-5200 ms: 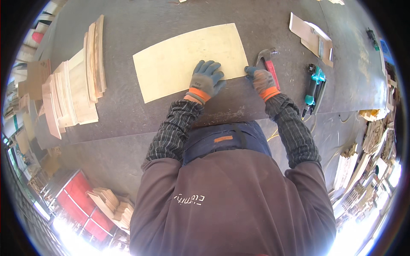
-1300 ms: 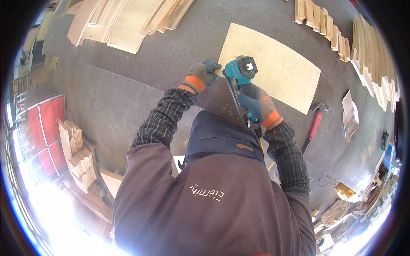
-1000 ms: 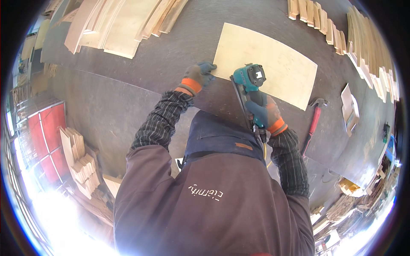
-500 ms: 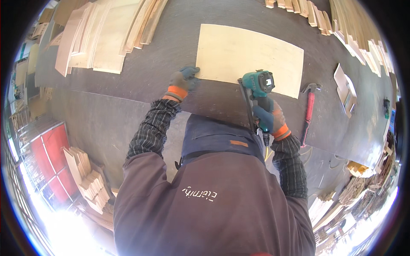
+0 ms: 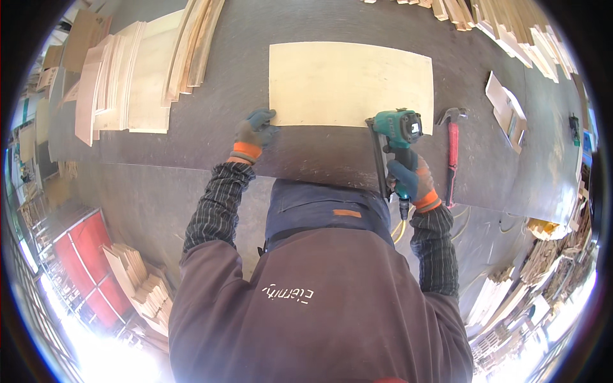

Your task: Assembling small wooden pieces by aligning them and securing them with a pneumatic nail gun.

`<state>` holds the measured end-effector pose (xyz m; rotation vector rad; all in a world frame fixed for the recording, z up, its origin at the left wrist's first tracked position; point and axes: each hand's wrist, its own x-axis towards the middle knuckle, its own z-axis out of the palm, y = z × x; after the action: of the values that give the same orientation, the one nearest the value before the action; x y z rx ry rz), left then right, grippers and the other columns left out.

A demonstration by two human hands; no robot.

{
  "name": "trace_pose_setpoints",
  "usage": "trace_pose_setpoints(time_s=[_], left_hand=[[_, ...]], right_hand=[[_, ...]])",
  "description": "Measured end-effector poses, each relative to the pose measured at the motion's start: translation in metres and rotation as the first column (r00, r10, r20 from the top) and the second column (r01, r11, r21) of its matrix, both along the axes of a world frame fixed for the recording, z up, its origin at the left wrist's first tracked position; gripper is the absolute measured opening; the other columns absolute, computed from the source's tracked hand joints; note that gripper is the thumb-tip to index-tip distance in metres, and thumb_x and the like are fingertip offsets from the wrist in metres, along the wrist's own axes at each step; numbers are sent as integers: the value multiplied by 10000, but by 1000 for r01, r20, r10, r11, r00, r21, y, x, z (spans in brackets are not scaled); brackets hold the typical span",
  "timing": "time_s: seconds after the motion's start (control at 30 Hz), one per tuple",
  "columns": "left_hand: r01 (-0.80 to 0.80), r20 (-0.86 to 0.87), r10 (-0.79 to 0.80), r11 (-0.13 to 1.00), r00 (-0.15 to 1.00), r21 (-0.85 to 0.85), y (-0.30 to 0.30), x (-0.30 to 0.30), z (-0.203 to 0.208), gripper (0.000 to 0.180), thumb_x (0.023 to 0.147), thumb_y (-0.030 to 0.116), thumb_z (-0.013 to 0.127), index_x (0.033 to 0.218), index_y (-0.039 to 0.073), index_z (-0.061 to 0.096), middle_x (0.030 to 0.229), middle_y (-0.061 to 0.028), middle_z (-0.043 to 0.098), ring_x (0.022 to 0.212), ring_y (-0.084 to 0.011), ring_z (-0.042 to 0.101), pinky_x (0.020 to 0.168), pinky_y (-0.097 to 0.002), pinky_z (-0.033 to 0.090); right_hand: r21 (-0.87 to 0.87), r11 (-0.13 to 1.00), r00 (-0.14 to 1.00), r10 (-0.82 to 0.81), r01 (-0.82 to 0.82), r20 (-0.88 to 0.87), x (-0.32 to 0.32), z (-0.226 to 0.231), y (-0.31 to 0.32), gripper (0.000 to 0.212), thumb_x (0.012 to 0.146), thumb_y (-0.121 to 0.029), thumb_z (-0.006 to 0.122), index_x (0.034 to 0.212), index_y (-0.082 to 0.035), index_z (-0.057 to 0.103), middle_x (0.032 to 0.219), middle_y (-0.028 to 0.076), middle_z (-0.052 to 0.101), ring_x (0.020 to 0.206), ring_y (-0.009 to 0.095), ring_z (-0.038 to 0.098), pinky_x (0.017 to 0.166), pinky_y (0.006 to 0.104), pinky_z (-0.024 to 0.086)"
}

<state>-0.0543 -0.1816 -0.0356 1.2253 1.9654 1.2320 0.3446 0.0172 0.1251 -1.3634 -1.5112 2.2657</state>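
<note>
Nail gun (image 5: 393,126) in curled right fingers (image 5: 401,172), left fingers (image 5: 260,117) touching board (image 5: 348,83)

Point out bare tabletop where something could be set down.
Bare table shows between the boards at left and the sheet, and beyond the sheet's far edge. Its near right corner is crowded: teal tool, right hand, hammer.

We look down into a wood-filled workshop, brightly lit at both lower corners.
We see a wide dark surface (image 5: 223,108) above a grey floor (image 5: 153,198). At lower left, a red panel (image 5: 105,252) in a pale frame stands beside stacked boards (image 5: 137,274); a wood heap (image 5: 555,246) crowds the right edge, and white glare (image 5: 108,357) hides some detail from us.
</note>
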Motion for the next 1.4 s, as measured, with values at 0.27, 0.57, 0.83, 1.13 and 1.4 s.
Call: trace_pose_setpoints(time_s=[0.27,0.57,0.83,1.13,1.4], left_hand=[[-20,-31,19,999,999,-38,-1,2,1,459,761,-27,871,1197,50,751,1125,-84,746,926,-179,693,832,-303,580],[30,-151,-31,1000,988,-10,4,0,2,343,839,38,877,1161,41,757,1133,-98,765,947,-169,738,839,-294,616],[0,-146,3,1000,989,24,1,0,-9,448,743,-41,870,1165,62,759,1154,-113,760,924,-198,720,813,-312,600],[23,-164,-23,1000,986,0,2,0,-3,442,753,-39,871,1169,58,758,1151,-111,762,906,-187,723,811,-304,602],[27,-145,-28,1000,989,-6,4,-3,-3,401,794,-30,879,1170,32,756,1105,-97,769,925,-166,724,827,-292,601]], right_hand=[[2,990,990,-143,143,15,33,-11,4,430,930,-161,703,1338,-38,648,850,-3,606,655,91,579,587,267,491],[46,981,980,-190,188,53,46,1,9,389,965,-124,621,1329,12,622,730,13,574,615,108,568,597,283,471],[62,931,932,-356,360,-65,73,0,14,326,1005,-167,689,1285,-8,642,778,29,641,627,113,614,576,285,504],[20,918,917,-394,396,-69,83,-20,18,287,1001,-177,704,1233,-15,655,786,27,647,622,115,615,573,284,511],[70,861,863,-503,505,-42,110,-5,23,251,977,-150,725,1196,-43,663,807,31,649,612,126,614,558,293,511]])
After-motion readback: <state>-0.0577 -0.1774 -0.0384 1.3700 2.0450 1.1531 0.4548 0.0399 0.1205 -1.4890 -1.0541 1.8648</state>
